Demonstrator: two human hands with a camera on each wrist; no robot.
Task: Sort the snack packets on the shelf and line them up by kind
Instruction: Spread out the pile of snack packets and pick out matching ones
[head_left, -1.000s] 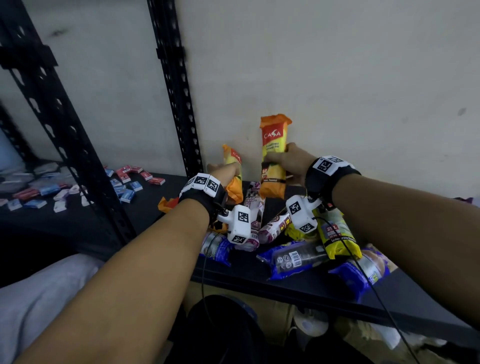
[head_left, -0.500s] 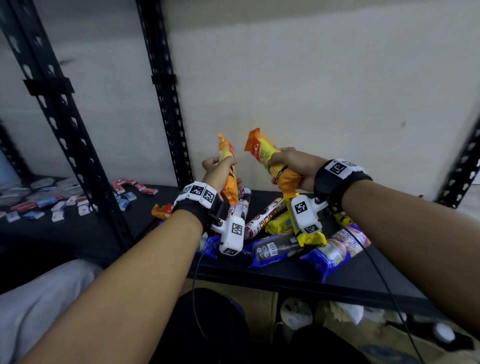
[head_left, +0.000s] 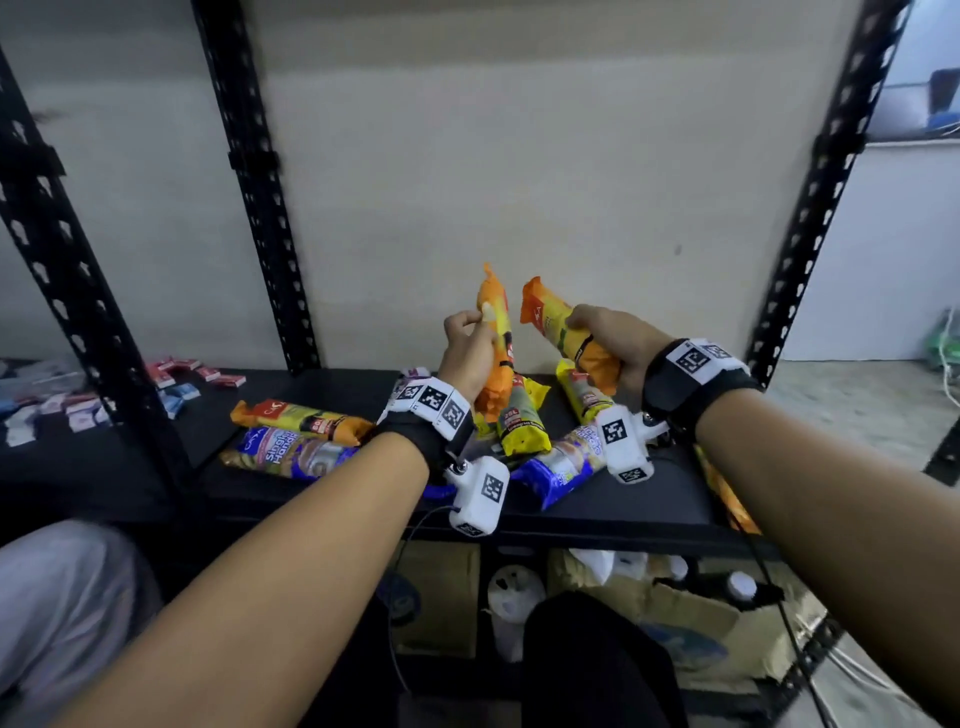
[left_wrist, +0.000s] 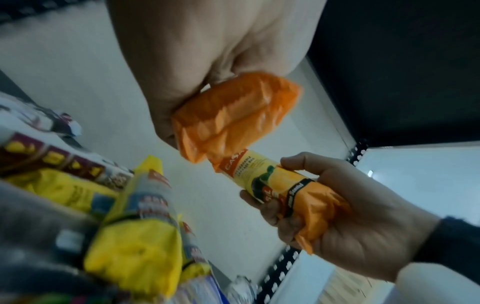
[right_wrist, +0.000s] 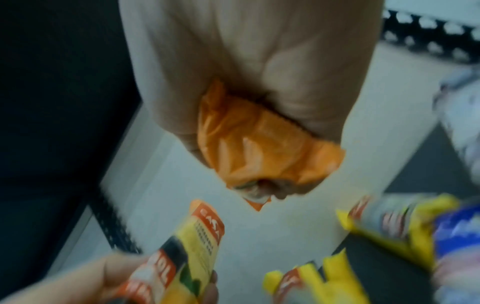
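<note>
My left hand (head_left: 466, 347) grips an orange-and-yellow packet (head_left: 494, 332) almost upright above the pile. My right hand (head_left: 605, 340) grips a second packet of the same kind (head_left: 563, 332), tilted left so the two tops nearly meet. The left wrist view shows the left packet's orange end (left_wrist: 233, 115) under the palm and the right hand's packet (left_wrist: 280, 185) beyond it. In the right wrist view the fingers wrap the orange end (right_wrist: 259, 148). On the black shelf (head_left: 670, 493) below lie yellow packets (head_left: 522, 418), blue packets (head_left: 558, 465) and a third orange one (head_left: 301, 415).
Black perforated uprights (head_left: 260, 197) frame the bay, with a pale wall close behind. Small red and blue packets (head_left: 176, 376) are scattered on the shelf to the left. A cardboard box (head_left: 691, 629) and bottles sit below the shelf. Bare shelf shows at the right front.
Both hands have lifted their orange packets away from the wall and up over the pile. The right packet has tipped leftward towards the left one. The head view has shifted right.
</note>
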